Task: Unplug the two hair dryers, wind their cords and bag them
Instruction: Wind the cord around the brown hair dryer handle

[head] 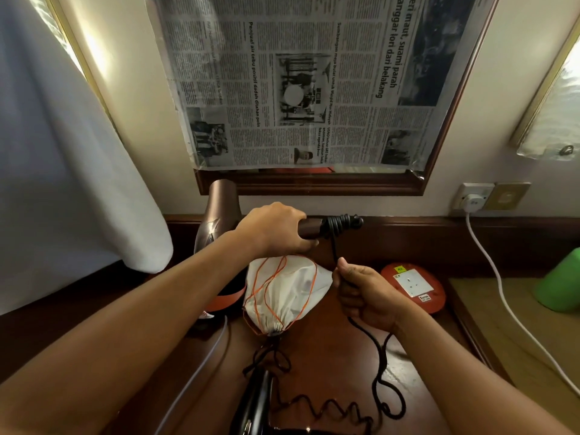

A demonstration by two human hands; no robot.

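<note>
Both hands are busy with the brown hair dryer (216, 215), held up near the back edge of the worktop (329, 340): the left hand (276, 227) is wrapped shut round its handle, and the right hand (361, 293) is closed in a loose fist on the black cord (381, 350), which runs through the fist. Several turns of cord already sit bunched at the handle's end, just right of the left hand, and one taut strand drops from them to the right hand. From there the slack falls to the worktop's near edge in kinked loops. To wind well, I judge the right hand should let the cord slide through under light tension and lay each turn beside the last one, not on top, while the left hand keeps the handle steady; the kinks need to be smoothed before they reach the handle. A white drawstring bag (282, 293) with orange strings lies between and below the hands, close enough for bagging. A second, dark hair dryer (254, 400) lies at the near edge. A white plug (474, 200) sits in the wall socket at the right.
</note>
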